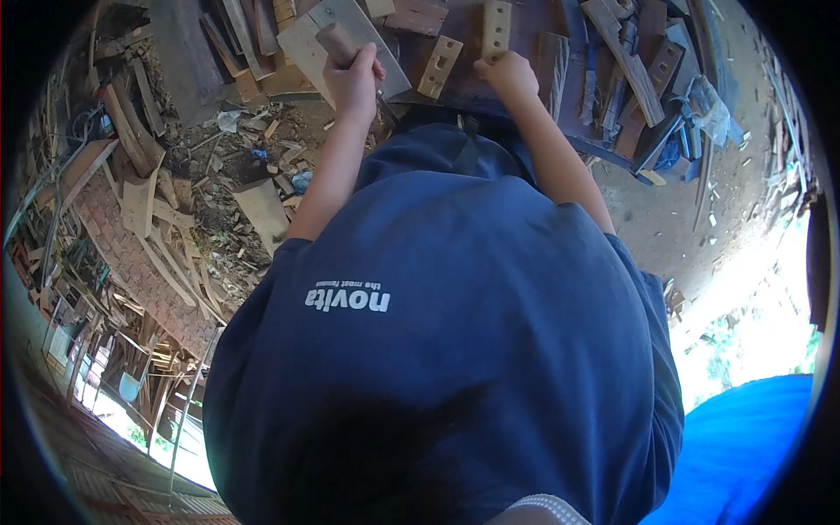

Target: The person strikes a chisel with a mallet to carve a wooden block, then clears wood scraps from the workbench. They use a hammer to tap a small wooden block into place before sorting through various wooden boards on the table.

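Observation:
My left hand (353, 80) is closed around a chisel (336, 39); its thick round wooden handle sticks out above the fist and a thin dark shaft shows below. My right hand (512, 77) grips the near end of a pale wooden block (497, 26) with a row of holes in its face. Between the hands, a second block (440, 66) with cut slots lies on the dark work surface (459, 92). A wide pale board (306, 44) lies beneath and beside my left hand.
Several wood pieces (621, 61) are piled on the right, beside a crumpled plastic bag (709, 109). Wood scraps and chips cover the ground (219, 166) at left. Long offcuts (131, 105) lean farther left. Something bright blue (744, 446) is at lower right.

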{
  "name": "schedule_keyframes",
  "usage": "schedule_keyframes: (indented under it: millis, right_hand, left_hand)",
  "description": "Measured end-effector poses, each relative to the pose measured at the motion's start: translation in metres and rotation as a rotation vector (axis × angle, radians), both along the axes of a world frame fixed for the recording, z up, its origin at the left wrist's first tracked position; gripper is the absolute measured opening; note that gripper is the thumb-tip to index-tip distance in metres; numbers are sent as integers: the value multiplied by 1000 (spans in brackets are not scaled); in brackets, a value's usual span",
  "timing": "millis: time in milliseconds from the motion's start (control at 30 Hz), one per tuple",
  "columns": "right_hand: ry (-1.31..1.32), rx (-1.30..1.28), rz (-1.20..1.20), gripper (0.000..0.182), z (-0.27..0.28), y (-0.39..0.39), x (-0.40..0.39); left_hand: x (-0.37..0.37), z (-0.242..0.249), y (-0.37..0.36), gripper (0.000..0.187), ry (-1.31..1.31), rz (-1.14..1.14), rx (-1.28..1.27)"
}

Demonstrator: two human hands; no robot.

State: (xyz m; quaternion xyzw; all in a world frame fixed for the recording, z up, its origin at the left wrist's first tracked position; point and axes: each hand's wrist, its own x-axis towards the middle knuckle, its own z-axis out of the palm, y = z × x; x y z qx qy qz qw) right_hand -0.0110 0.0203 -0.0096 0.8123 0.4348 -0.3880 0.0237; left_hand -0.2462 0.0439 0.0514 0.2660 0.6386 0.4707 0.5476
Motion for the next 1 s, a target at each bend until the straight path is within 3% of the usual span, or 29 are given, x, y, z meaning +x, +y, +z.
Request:
schedule_keyframes:
  millis: [200, 367, 433, 567, 633, 667, 733, 833, 1000]
  right_hand:
    - [46, 33, 61, 56, 4, 8, -18]
    - [-73, 150, -67, 59, 11, -28, 5]
    - [-90, 144, -90, 58, 9, -40, 18]
    - [-64, 204, -65, 52, -7, -66, 46]
    - [151, 472, -297, 46, -8, -78, 51]
    - [149, 469, -308, 46, -7, -85, 55]
    - [44, 540, -413, 42, -4, -101, 64]
    - [-105, 539, -371, 42, -13, -127, 75]
    - [-103, 418, -355, 53, -22, -148, 69]
  left_hand:
    - [-7, 9, -6, 18, 40, -16, 22]
    - [-7, 7, -8, 16, 36, -90, 27]
    - [-3, 2, -7, 14, -111, -198, 135]
    - [14, 5, -4, 12, -126, -406, 251]
    - [23, 6, 0, 11, -193, -500, 347]
    - [31, 6, 1, 11, -195, -511, 343]
    - [57, 13, 4, 9, -505, -303, 459]
    - [79, 15, 9, 12, -477, -447, 504]
    - [125, -5, 12, 12, -466, -568, 485]
